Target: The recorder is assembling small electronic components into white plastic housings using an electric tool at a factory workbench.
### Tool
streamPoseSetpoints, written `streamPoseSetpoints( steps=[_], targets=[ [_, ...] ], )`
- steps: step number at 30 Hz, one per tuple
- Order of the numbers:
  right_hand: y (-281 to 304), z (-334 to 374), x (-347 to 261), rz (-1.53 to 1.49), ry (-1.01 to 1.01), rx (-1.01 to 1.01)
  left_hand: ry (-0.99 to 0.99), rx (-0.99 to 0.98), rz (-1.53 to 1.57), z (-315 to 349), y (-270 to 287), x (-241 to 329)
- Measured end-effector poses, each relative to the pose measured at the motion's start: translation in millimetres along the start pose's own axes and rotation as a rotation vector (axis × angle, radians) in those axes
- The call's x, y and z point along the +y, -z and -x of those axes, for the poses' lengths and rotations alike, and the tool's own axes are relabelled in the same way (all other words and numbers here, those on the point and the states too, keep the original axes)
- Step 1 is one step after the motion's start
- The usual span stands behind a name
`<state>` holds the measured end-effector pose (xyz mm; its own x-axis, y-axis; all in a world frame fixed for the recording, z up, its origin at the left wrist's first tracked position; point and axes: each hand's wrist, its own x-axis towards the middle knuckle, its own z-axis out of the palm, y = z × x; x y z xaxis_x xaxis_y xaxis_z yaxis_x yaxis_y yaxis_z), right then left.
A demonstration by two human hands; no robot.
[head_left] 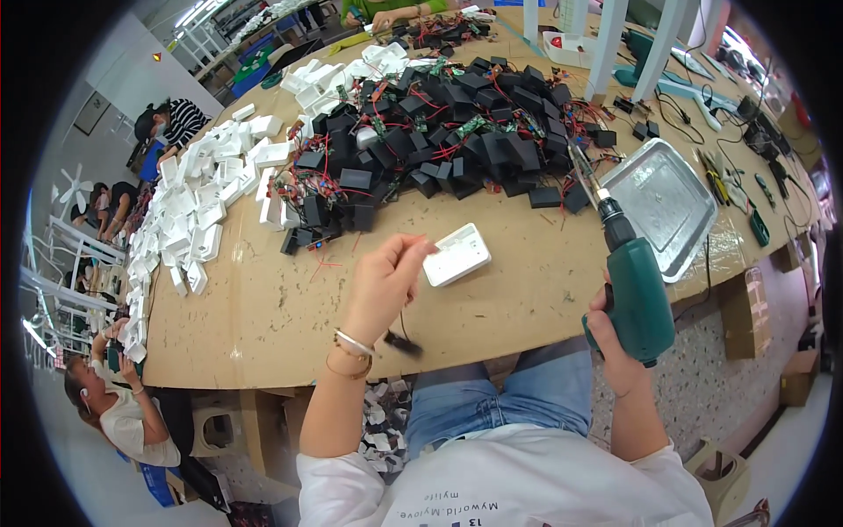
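Note:
My right hand (608, 338) grips a green cordless screwdriver (639, 299), wrapped round its handle. The tool's long bit points up and away, over the near edge of a metal tray (660, 198). My left hand (392, 268) is closed in a pinch beside a white plastic casing (458, 256), which lies open side up on the cardboard-covered table (255, 325). Whatever the left fingertips hold is too small to make out. Below that wrist, at the table's near edge, a blurred black piece (404, 343) hangs by a thin dark wire.
Black boxes (457, 114) with red wires and circuit boards are heaped across the table. White casings (189, 211) pile up at the left. Pliers (716, 180) and cables lie right of the tray, near white uprights (606, 53). Other people sit at the left and far side.

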<state>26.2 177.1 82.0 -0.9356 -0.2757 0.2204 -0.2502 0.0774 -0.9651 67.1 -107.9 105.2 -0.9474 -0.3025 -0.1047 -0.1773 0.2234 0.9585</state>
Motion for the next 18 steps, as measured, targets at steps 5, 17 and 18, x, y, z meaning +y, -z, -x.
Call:
streamPoseSetpoints(
  steps=[5, 17, 18],
  targets=[
    [0.7, 2.7, 8.4, -0.016, -0.062, 0.056, -0.255, 0.238, -0.303, -11.5, -18.7, -16.6],
    [-18.3, 4.3, 2.5, 0.185, 0.232, -0.171, -0.187, -0.437, -0.199, 34.3, -75.6, 14.5],
    [-17.2, 3.7, 2.4, 0.187, 0.230, -0.175, -0.227, -0.448, -0.230, 34.9, -75.9, 14.1]
  ],
)
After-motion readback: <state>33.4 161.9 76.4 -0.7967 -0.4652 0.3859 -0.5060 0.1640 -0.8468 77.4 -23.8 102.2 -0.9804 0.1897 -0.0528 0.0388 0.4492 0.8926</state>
